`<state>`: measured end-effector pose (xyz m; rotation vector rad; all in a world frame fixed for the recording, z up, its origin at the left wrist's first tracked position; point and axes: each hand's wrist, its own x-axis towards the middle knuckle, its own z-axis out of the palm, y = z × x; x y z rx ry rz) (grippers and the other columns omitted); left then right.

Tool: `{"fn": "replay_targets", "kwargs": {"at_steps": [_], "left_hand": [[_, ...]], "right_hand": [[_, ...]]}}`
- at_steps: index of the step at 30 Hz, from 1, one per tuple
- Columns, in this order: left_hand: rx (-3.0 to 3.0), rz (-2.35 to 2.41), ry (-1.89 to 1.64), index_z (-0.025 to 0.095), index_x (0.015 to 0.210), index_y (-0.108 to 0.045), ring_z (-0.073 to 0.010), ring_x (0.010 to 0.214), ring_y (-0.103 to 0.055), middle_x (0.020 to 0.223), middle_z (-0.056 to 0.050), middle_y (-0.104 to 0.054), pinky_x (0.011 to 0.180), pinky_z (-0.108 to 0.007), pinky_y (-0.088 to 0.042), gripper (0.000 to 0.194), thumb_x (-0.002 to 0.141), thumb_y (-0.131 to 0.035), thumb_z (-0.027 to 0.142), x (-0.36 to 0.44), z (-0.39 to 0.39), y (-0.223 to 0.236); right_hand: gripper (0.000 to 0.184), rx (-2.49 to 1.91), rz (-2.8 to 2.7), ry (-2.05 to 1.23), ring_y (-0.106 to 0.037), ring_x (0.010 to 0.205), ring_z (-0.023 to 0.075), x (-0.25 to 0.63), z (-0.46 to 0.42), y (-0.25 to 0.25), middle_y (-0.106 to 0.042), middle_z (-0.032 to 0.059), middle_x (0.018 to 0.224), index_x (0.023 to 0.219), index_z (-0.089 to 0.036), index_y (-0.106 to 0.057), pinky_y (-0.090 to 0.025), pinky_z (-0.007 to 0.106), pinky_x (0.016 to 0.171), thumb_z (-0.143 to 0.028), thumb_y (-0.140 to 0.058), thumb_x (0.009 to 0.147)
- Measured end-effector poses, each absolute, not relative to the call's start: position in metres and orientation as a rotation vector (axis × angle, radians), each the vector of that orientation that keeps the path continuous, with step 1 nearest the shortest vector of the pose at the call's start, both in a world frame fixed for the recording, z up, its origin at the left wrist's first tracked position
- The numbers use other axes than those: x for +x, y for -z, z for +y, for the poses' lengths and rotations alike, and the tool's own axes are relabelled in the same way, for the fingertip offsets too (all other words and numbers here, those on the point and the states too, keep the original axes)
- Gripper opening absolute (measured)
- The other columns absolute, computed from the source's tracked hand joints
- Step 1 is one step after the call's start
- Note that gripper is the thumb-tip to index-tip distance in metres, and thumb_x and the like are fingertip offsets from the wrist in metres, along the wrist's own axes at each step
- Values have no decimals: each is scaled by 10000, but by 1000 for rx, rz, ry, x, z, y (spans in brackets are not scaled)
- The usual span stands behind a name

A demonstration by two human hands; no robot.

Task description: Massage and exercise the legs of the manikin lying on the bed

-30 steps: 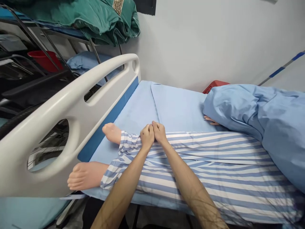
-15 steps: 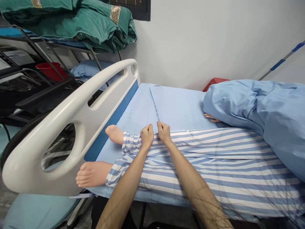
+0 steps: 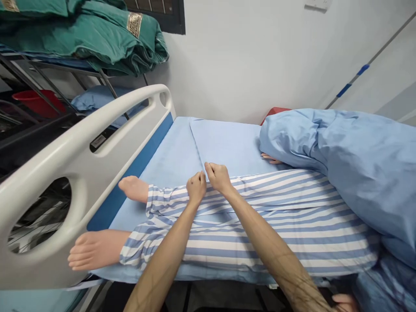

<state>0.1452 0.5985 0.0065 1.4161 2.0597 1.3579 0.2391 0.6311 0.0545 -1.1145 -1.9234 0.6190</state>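
Note:
My left hand (image 3: 196,187) is closed in a fist over the far leg of the blue-and-white striped trousers (image 3: 266,234). Beside it, a little higher, my right hand (image 3: 218,177) is closed too, thumb upward. Whatever the fingers hold, if anything, is hidden. A raised edge in the light blue bed sheet (image 3: 234,143) runs from the far side of the bed down to my hands. The trousers are on a figure lying on its back, its bare far foot (image 3: 134,189) and near foot (image 3: 99,249) toward the bed end.
A white bed end board (image 3: 123,102) stands at the left. Blue cloth (image 3: 351,173) covers the figure's upper body; one hand (image 3: 271,159) peeks out. Another hand (image 3: 344,300) shows at the lower right. Behind are green bedding (image 3: 107,34), a red bucket (image 3: 40,103) and a wall.
My view has shifted right, so the bed sits further left. My right hand has risen slightly above the left; both remain closed. A hand has come into view at the lower right.

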Motion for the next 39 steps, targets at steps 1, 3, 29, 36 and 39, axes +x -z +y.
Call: {"fn": "replay_targets", "kwargs": {"at_steps": [1,3,29,36,39], "left_hand": [[1428,2060,-1361,195,522,-365,-119,523,-312,490,17,-393,576,-272,-191,389,890,-395,318,144,598,-5],[1419,2058,-1368,192,513,-345,-115,527,-312,487,22,-367,579,-270,-200,408,892,-395,334,143,597,-5],[1655,2237,-943,189,550,-452,-130,597,-437,575,-4,-525,593,-264,-214,351,875,-412,316,234,630,-20],[1583,1869,-1095,188,505,-411,-106,554,-429,504,27,-436,599,-218,-341,395,873,-412,333,252,588,-61],[1686,1620,-1093,195,522,-485,-119,542,-463,515,16,-485,577,-214,-408,427,895,-396,382,250,516,-75]], "right_hand": [[467,-1120,-1955,-566,-299,498,103,251,632,-54,-343,-27,496,551,-200,-339,-207,266,555,-455,-357,941],[468,-1195,-1921,-530,-282,497,104,273,636,-46,-319,-29,489,552,-202,-317,-195,271,558,-455,-345,944],[456,-1485,-1838,-455,-378,523,109,390,666,-35,-417,-20,512,565,-190,-400,-211,257,565,-372,-353,981],[409,-1573,-1923,-366,-454,572,125,387,664,-32,-554,4,587,659,-192,-561,-177,270,579,-347,-381,992],[393,-1599,-1954,-343,-457,577,128,388,661,-35,-576,13,607,690,-189,-597,-167,273,583,-334,-392,993]]}}
